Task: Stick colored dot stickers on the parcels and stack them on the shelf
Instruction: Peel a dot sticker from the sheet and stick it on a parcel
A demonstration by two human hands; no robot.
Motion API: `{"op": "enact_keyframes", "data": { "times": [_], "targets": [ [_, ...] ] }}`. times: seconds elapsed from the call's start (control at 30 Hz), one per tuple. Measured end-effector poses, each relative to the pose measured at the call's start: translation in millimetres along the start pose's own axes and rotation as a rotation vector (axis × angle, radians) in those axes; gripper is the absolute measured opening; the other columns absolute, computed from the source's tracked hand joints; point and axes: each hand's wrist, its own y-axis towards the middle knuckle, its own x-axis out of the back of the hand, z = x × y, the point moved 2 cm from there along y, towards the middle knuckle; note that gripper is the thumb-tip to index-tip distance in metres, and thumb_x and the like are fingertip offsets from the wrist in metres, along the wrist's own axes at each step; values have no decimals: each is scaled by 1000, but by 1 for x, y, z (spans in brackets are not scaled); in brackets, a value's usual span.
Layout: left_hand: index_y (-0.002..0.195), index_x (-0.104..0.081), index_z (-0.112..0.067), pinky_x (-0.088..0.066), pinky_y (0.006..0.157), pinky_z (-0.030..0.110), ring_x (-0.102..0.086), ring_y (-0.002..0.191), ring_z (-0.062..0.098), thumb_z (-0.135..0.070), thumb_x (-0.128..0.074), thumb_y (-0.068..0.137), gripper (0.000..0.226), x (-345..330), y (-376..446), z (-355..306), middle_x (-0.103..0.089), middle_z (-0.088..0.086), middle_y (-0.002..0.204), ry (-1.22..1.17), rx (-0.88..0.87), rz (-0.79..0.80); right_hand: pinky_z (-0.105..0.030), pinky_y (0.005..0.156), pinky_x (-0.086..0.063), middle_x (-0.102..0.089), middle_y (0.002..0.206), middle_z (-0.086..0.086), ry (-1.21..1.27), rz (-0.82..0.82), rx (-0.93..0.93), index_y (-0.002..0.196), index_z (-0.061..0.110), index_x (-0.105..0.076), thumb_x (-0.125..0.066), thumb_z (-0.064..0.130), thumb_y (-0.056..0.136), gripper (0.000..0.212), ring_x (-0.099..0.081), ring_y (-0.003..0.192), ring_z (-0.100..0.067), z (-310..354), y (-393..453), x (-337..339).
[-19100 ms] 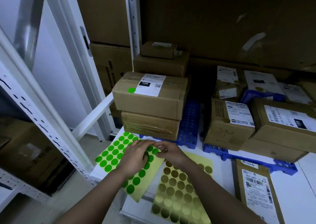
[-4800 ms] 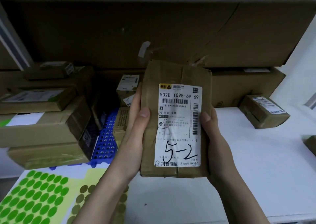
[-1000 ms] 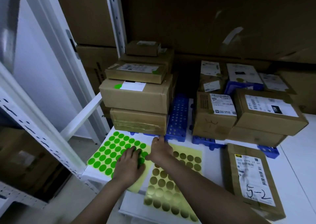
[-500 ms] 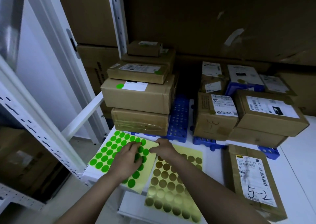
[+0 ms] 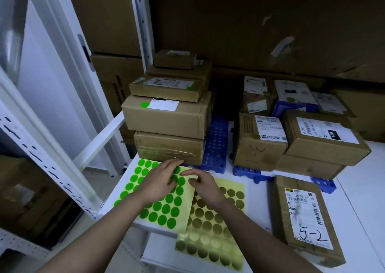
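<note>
Green sticker sheet (image 5: 158,202) — under both hands (image 5: 181,181).

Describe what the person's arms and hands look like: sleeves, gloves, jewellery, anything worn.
Both forearms are bare up to the bottom edge of the frame; no sleeve shows. The left hand and the right hand wear no gloves. No ring, watch or bracelet shows on either wrist or on the fingers in view. The nails look short and unpainted, though the dim light hides fine detail.

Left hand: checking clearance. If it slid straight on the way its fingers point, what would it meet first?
Probably the taped box at the stack's bottom; the left hand points toward it, though depth is unclear.
</note>
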Motion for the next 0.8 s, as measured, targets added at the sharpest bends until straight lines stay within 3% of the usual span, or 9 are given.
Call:
{"op": "enact_keyframes", "data": {
  "times": [0.1, 0.17, 0.23, 0.3, 0.37, 0.43, 0.6, 0.7, 0.8],
  "targets": [
    [143, -35, -30, -38, 100, 27, -45, 123, 13, -16, -53, 92, 56, 10, 10, 1, -47, -4, 139, -27, 32, 25, -28, 55, -39, -71, 93, 1, 19, 5, 25, 95, 32, -68, -48, -4, 90, 41, -46, 55, -21, 4, -2, 3],
    [134, -46, -32, -43, 82, 25, -57, 96, 8, -19, -53, 93, 44, 16, 17, 5, -57, -6, 125, -73, 66, 43, -37, 57, -43, -70, 98, -14, 21, -9, 23, 92, 36, -68, -50, -1, 88, 41, -50, 61, -35, 7, -2, 6],
    [117, -57, -36, -46, 75, 27, -56, 79, 2, -20, -53, 93, 29, 18, 23, 8, -61, -11, 107, -135, 73, 71, -41, 65, -50, -70, 100, -11, 48, -17, 12, 91, 35, -69, -52, 2, 88, 37, -60, 77, -39, 8, -1, 8],
    [103, -60, -40, -49, 82, 31, -58, 83, 2, -17, -55, 92, 26, 20, 29, 11, -61, -14, 95, -206, 62, 91, -39, 76, -53, -69, 96, 2, 71, -8, 6, 94, 29, -70, -57, 5, 89, 28, -66, 90, -27, 8, -1, 10],
    [99, -62, -38, -48, 77, 22, -57, 82, 1, -13, -55, 92, 26, 20, 33, 11, -60, -11, 89, -298, 68, 120, -21, 76, -53, -66, 96, 12, 84, 15, 19, 99, 24, -70, -64, 7, 88, 21, -65, 89, -1, 7, -2, 11],
    [102, -64, -30, -44, 71, 15, -56, 79, 2, -10, -54, 93, 24, 19, 36, 9, -58, -7, 88, -362, 72, 137, -10, 73, -48, -63, 97, 17, 92, 19, 34, 101, 22, -68, -67, 6, 86, 22, -60, 84, 14, 7, -2, 12],
    [110, -63, -21, -43, 66, 14, -56, 77, 6, -8, -49, 95, 23, 18, 39, 11, -57, -4, 87, -387, 105, 176, -14, 74, -49, -66, 97, 13, 138, 1, 20, 97, 26, -69, -56, 5, 93, 25, -62, 84, 6, 5, -1, 12],
    [103, -60, -30, -45, 70, 23, -57, 82, 10, -12, -47, 96, 24, 11, 40, 14, -57, -9, 87, -313, 123, 100, -14, 73, -48, -65, 95, 13, 121, -23, 8, 98, 21, -69, -51, 5, 95, 25, -60, 84, 0, 0, 2, 11],
    [109, -60, -31, -47, 77, 31, -58, 89, 10, -16, -46, 96, 24, 0, 39, 16, -60, -11, 95, -211, 143, 58, -15, 76, -46, -57, 99, 11, 14, -144, -19, 101, 20, -67, -54, 8, 94, 19, -57, 84, -5, -12, 2, 9]
  ]
}}
